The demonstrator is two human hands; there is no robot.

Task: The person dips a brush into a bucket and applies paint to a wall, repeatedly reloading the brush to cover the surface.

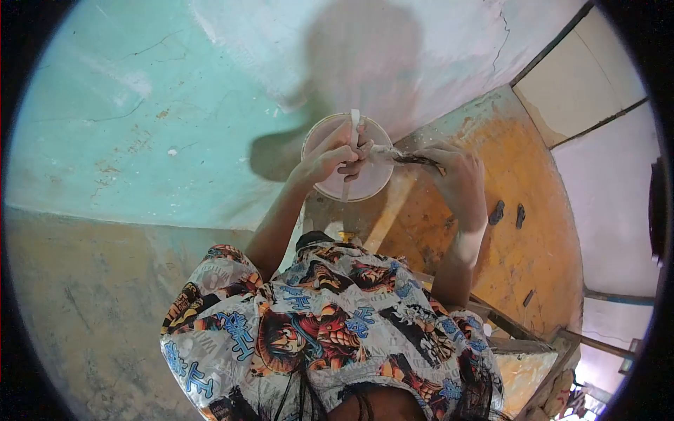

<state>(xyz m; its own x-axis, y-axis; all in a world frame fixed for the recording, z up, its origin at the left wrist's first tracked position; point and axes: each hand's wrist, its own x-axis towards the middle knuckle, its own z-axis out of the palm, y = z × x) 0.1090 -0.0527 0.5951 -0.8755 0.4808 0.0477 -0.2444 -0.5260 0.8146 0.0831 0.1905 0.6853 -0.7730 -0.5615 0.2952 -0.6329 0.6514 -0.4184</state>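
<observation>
A round white bucket [317, 135] is held up in front of the wall, seen from above. A flat white handle [354, 121] runs across its mouth, and the curled fingers of my left hand [330, 160] are closed around it. Reaching in from the right, my right hand [455, 179] grips the dark handle of a paintbrush [411, 158]. The brush lies sideways over the bucket's rim, its whitish bristle end right at the fingertips of my left hand.
Ahead stands a turquoise wall [140, 105] with cracks and whitish patches, bearing my shadow. To the right, an orange-brown floor [519, 161] lies below, with a pair of dark sandals [508, 214] on it. Wooden beams [512, 328] are at the lower right.
</observation>
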